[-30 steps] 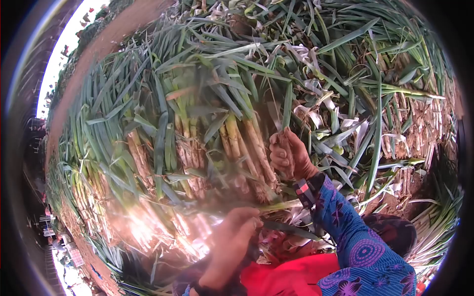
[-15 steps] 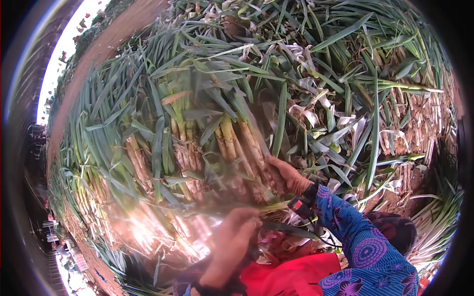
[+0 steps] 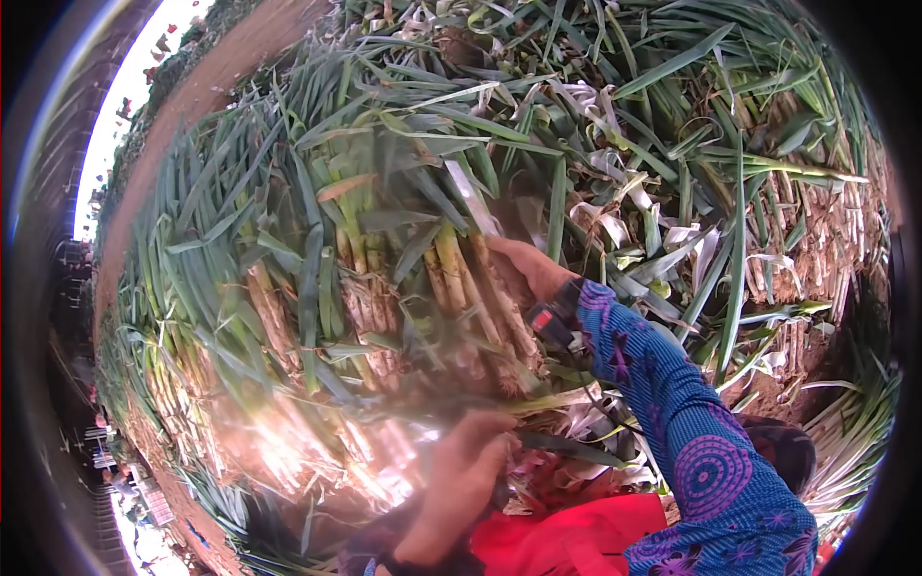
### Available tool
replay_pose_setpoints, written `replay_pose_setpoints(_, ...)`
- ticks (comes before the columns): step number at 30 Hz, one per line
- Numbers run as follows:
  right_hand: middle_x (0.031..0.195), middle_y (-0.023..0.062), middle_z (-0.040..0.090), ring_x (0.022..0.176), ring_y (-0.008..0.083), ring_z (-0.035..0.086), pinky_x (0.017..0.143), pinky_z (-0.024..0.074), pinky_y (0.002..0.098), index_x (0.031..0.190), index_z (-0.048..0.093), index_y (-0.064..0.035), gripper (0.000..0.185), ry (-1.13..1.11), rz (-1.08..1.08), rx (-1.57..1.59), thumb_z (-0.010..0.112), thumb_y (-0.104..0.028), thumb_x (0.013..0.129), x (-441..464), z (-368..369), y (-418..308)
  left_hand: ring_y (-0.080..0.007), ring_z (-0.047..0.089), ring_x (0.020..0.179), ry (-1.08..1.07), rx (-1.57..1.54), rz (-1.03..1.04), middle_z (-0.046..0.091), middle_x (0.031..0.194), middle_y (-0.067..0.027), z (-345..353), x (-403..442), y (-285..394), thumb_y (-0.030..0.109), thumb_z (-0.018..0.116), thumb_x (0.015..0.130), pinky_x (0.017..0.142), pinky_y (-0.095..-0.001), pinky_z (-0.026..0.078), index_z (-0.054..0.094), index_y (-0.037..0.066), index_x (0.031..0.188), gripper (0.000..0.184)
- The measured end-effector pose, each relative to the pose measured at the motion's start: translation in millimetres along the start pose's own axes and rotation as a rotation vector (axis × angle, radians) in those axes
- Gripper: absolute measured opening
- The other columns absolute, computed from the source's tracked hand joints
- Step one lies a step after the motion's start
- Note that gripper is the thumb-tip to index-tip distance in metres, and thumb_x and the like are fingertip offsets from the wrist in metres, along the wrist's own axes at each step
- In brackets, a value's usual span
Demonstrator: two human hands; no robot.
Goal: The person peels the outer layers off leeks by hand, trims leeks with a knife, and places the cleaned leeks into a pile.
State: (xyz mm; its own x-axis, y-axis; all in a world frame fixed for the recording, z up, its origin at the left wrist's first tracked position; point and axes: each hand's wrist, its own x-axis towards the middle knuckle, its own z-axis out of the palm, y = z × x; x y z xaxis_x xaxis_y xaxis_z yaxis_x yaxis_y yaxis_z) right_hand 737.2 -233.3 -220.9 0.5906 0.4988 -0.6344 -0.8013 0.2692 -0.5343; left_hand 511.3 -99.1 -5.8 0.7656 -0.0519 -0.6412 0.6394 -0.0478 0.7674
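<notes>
Low in the middle, my left hand [image 3: 466, 470] is blurred by haze, its fingers curled; what they hold, if anything, is hidden. My right hand [image 3: 528, 267] is closed on a knife [image 3: 471, 197], whose pale blade points up and left from the fist over the leaves. The handle is hidden in the palm. This hand lies against the upper right side of a bunch of leeks [image 3: 495, 312], whose pale stems slant down towards the roots near my left hand.
More leek bunches [image 3: 274, 317] lie to the left, some in bright glare. Loose leaves and peelings [image 3: 615, 226] cover the middle and right, with further stems [image 3: 802, 235] at the far right. Red cloth [image 3: 576, 538] covers my lap.
My right hand has come down from beside the leeks, then moved up and left along their stems with the knife. My left hand has hardly moved.
</notes>
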Motion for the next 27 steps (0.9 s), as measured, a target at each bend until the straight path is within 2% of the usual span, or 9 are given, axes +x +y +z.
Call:
replay_pose_setpoints(6,0.061,-0.0025,0.047,0.047,0.0112,0.044,0.042,0.0362,0.0264,0.08,0.056,-0.0074,0.041,0.012,0.031,0.239,0.058,-0.047,0.091,49,19,8,-0.0128,0.059,0.088,0.002,0.005,0.007,0.063,0.095,-0.0071,0,1,-10,0.005,0.056,0.093,0.079,-0.0261,0.048,0.058,-0.001,0.113,0.02)
replay_pose_setpoints(9,0.06,-0.0059,0.044,0.049,0.0077,0.042,0.041,0.0297,0.0248,0.079,0.055,-0.0124,0.036,-0.458,0.163,0.801,0.057,-0.046,0.091,10,25,8,-0.0129,0.059,0.089,-0.001,-0.006,-0.034,0.063,0.097,-0.0072,1,-1,-7,0.005,0.055,0.094,0.081,-0.0265,0.048,0.057,-0.002,0.113,0.021)
replay_pose_setpoints(10,0.06,-0.0042,0.045,0.047,0.0086,0.042,0.039,0.0281,0.0231,0.084,0.054,-0.0103,0.038,-0.763,0.287,1.117,0.055,-0.047,0.092,-5,23,27,-0.013,0.059,0.09,-0.006,-0.017,-0.053,0.062,0.098,-0.0073,2,-2,-5,0.004,0.055,0.094,0.081,-0.0267,0.048,0.057,-0.002,0.114,0.021)
replay_pose_setpoints(12,0.062,-0.0024,0.047,0.048,0.0087,0.045,0.038,0.0313,0.0229,0.091,0.053,-0.0074,0.045,-0.812,0.001,0.803,0.054,-0.052,0.091,-50,19,68,-0.0103,0.059,0.088,-0.003,-0.037,-0.038,0.065,0.097,-0.006,3,-4,-3,0.005,0.054,0.094,0.079,-0.0239,0.048,0.058,-0.001,0.112,0.019)
replay_pose_setpoints(15,0.055,-0.0014,0.045,0.042,0.0086,0.042,0.034,0.0297,0.0241,0.086,0.056,-0.0026,0.048,-0.574,-0.217,0.347,0.053,-0.05,0.092,-119,22,43,-0.0088,0.059,0.087,0.009,-0.023,-0.052,0.066,0.097,-0.0052,1,-3,-7,0.005,0.053,0.094,0.079,-0.0227,0.048,0.058,0.0,0.112,0.019)
replay_pose_setpoints(17,0.058,0.0004,0.048,0.047,0.0091,0.047,0.04,0.0351,0.0238,0.092,0.056,-0.0025,0.043,-0.349,-0.319,0.14,0.051,-0.045,0.095,-136,16,-1,-0.0088,0.059,0.087,0.005,0.02,-0.029,0.066,0.097,-0.0051,2,1,-4,0.005,0.053,0.094,0.079,-0.023,0.048,0.058,0.001,0.113,0.02)
replay_pose_setpoints(19,0.064,0.0019,0.052,0.052,0.0104,0.05,0.045,0.0391,0.0236,0.094,0.056,-0.0033,0.04,-0.093,-0.346,0.224,0.052,-0.043,0.096,-108,-7,-9,-0.009,0.06,0.088,0.005,0.068,0.002,0.065,0.097,-0.0051,3,2,-2,0.006,0.053,0.095,0.079,-0.0235,0.048,0.058,0.001,0.113,0.02)
replay_pose_setpoints(22,0.068,0.0032,0.053,0.052,0.0125,0.051,0.047,0.0429,0.0271,0.095,0.056,-0.0062,0.033,0.374,-0.452,-0.082,0.056,-0.04,0.095,-58,-68,-11,-0.0106,0.061,0.089,0.083,0.07,-0.109,0.065,0.096,-0.0056,8,3,14,0.006,0.053,0.095,0.079,-0.0244,0.048,0.058,0.001,0.113,0.02)
replay_pose_setpoints(27,0.064,0.0035,0.056,0.05,0.0135,0.054,0.046,0.046,0.0296,0.096,0.059,-0.0032,0.034,0.716,-0.426,-0.272,0.062,-0.036,0.091,-17,-166,25,-0.0139,0.063,0.089,0.115,0.163,0.049,0.065,0.093,-0.0069,-4,31,5,0.006,0.051,0.094,0.077,-0.0261,0.049,0.058,-0.001,0.11,0.019)
